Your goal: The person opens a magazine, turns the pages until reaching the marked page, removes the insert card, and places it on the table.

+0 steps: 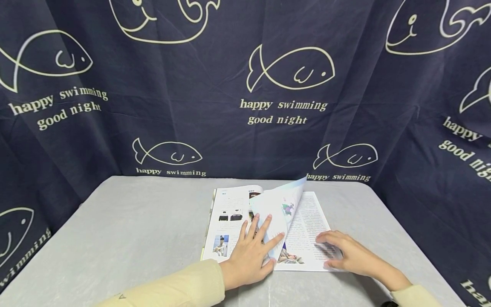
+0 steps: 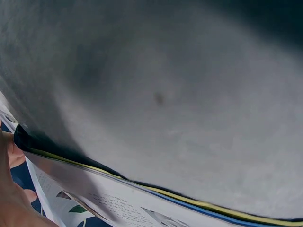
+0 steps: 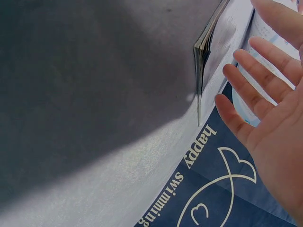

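A magazine (image 1: 307, 230) lies spread on the table, printed with text and small photos. One loose leaf (image 1: 281, 204) stands partly lifted and bent near the fold, its top corner pointing up and right. My left hand (image 1: 249, 253) rests with spread fingers over the fold and the lower part of that leaf. Over the lower right edge of the right page is my right hand (image 1: 350, 253), its fingers slightly bent and apart. In the right wrist view the right hand (image 3: 274, 101) shows parted fingers, nothing held between them.
The grey-covered table (image 1: 134, 230) reaches out on both sides of the magazine. Behind and beside it hangs a dark blue curtain (image 1: 230, 128) printed with fish and lettering. In the left wrist view, the magazine's layered page edges (image 2: 180, 196) run along the bottom.
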The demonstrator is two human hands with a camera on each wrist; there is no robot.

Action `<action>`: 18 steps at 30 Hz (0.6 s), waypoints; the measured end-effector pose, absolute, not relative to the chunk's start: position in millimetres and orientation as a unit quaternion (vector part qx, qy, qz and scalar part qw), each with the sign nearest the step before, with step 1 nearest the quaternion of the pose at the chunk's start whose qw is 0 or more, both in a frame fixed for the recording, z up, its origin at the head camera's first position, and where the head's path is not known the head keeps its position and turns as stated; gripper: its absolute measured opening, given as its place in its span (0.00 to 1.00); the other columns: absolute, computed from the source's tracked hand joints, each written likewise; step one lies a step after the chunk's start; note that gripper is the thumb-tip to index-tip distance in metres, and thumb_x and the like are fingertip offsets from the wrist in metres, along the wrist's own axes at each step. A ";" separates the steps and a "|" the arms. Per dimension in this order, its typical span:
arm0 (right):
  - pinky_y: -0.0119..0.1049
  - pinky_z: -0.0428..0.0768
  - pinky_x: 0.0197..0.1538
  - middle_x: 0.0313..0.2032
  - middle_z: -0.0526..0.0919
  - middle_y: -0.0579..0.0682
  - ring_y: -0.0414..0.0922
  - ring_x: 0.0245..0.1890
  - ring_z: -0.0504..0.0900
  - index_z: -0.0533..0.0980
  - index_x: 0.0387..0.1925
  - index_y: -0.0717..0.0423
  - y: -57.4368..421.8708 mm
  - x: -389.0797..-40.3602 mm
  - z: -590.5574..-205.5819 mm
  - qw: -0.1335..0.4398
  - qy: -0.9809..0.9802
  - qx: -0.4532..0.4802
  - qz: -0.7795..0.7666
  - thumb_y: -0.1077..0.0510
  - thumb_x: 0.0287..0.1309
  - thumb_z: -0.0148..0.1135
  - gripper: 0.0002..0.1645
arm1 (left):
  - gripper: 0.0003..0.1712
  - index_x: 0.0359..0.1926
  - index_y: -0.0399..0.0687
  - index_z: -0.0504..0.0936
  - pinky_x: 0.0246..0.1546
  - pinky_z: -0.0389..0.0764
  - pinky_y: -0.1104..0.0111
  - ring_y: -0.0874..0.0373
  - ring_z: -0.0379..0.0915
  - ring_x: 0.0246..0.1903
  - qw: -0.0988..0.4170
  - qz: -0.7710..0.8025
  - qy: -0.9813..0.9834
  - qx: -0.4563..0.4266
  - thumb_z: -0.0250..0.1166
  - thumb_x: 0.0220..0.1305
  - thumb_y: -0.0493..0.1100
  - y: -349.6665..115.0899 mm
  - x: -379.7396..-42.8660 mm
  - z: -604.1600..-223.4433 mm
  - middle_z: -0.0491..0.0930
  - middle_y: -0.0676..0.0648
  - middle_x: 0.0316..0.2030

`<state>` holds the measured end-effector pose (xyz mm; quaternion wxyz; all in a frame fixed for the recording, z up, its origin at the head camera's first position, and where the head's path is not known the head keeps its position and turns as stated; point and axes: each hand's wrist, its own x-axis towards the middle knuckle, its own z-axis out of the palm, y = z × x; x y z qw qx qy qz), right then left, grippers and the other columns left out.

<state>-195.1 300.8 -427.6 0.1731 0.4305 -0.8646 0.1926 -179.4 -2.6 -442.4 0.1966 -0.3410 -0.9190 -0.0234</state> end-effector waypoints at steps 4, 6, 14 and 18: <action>0.13 0.54 0.56 0.42 0.79 0.47 0.44 0.44 0.75 0.76 0.41 0.56 301.7 -194.6 -427.9 0.169 -0.867 0.430 0.185 0.57 0.25 0.75 0.32 | 0.33 0.66 0.68 0.59 0.59 0.54 0.41 0.36 0.42 0.67 0.191 -0.029 -0.918 -0.346 0.53 0.58 0.59 -3.2 -179.0 -442.7 0.44 0.39 0.70; 0.14 0.55 0.56 0.42 0.79 0.46 0.44 0.44 0.75 0.76 0.42 0.55 302.1 -194.2 -427.9 0.167 -0.870 0.427 0.180 0.56 0.25 0.75 0.32 | 0.33 0.66 0.68 0.60 0.59 0.54 0.41 0.36 0.42 0.67 0.187 -0.028 -0.919 -0.347 0.52 0.59 0.59 -3.4 -178.7 -442.7 0.44 0.39 0.71; 0.29 0.66 0.49 0.44 0.78 0.43 0.42 0.45 0.74 0.75 0.43 0.50 302.3 -191.5 -425.9 0.150 -0.886 0.409 0.157 0.51 0.27 0.75 0.32 | 0.33 0.66 0.62 0.60 0.59 0.56 0.43 0.38 0.43 0.68 0.169 -0.020 -0.926 -0.338 0.49 0.60 0.62 -3.7 -178.2 -443.6 0.45 0.40 0.70; 0.38 0.70 0.45 0.44 0.78 0.43 0.41 0.45 0.74 0.75 0.43 0.48 302.1 -190.8 -426.0 0.144 -0.890 0.405 0.149 0.48 0.28 0.74 0.32 | 0.34 0.66 0.60 0.61 0.59 0.56 0.45 0.41 0.46 0.68 0.171 -0.018 -0.926 -0.335 0.49 0.60 0.62 -4.5 -179.5 -445.5 0.47 0.41 0.70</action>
